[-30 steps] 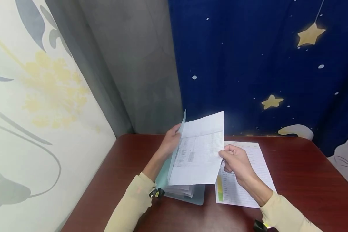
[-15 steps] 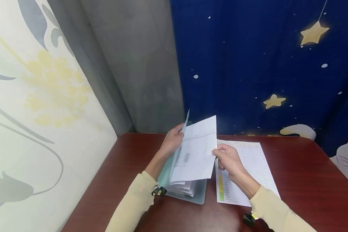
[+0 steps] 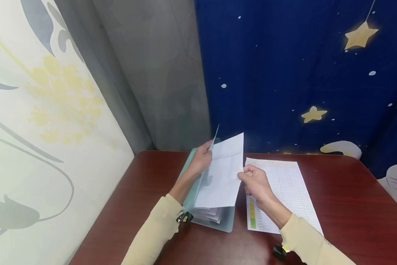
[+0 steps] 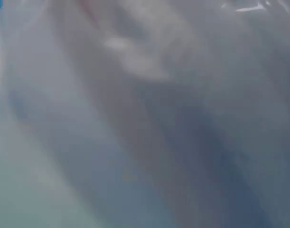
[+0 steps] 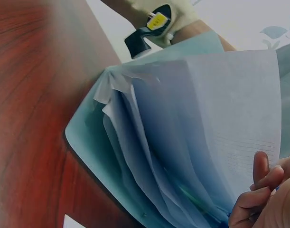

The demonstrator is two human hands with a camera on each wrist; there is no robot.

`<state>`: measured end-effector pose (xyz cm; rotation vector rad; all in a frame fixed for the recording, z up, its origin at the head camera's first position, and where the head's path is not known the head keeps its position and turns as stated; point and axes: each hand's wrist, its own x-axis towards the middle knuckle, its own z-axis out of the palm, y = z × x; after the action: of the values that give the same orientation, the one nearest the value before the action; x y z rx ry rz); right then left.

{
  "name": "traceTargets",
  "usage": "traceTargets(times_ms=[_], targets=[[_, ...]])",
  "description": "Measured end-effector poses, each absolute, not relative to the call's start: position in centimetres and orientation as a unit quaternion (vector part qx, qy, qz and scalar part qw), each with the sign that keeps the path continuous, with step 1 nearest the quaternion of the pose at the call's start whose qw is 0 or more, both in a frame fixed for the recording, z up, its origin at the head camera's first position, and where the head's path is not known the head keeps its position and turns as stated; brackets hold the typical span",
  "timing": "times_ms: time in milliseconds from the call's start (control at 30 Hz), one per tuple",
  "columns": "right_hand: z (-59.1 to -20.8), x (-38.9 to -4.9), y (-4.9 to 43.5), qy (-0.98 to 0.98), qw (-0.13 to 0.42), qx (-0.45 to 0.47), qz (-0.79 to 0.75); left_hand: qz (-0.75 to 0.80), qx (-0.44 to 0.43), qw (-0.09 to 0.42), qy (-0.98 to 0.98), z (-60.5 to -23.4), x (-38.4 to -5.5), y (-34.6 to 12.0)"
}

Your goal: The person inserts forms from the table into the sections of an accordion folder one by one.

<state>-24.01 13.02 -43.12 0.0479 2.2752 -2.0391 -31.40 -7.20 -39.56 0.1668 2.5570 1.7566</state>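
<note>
A pale green folder point(image 3: 228, 221) lies on the table with its upper leaf raised. My left hand point(image 3: 201, 160) grips that leaf near its far edge. Between thumb and curled fingers, my right hand point(image 3: 256, 183) pinches the right edge of a white paper sheet point(image 3: 222, 184). The sheet stands tilted, its left part behind or inside the raised leaf; which of the two I cannot tell. In the right wrist view, several papers point(image 5: 140, 142) fan out between clear sleeves. Faint printed lines show on the held sheet. The left wrist view is too blurred to read.
A printed table sheet point(image 3: 292, 195) with a yellow and green strip lies flat on the red-brown table point(image 3: 347, 206), right of the folder. A white patterned wall covering point(image 3: 52, 147) stands at left, and a blue starry curtain point(image 3: 268, 73) hangs behind the table.
My right hand has moved left with the sheet, bringing it closer to the folder. Less of its printed face shows. My left hand has shifted slightly right with the raised leaf.
</note>
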Motion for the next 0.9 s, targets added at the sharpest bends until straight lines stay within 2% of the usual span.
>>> traceTargets(times_ms=[433,700,900], targets=[[-44.2,-23.9,10.5,0.724,0.041,0.018,-0.689,0.532,0.017,0.01,0.847,-39.8,-31.4,-5.6],[-44.2,-24.3,8.5,0.739,0.028,0.016,-0.673,0.525,0.039,-0.016,0.85,-39.9,-31.0,-5.4],[-43.9,-24.5,8.1,0.753,0.012,0.023,-0.658,0.526,0.044,-0.015,0.849,-39.9,-30.9,-5.4]])
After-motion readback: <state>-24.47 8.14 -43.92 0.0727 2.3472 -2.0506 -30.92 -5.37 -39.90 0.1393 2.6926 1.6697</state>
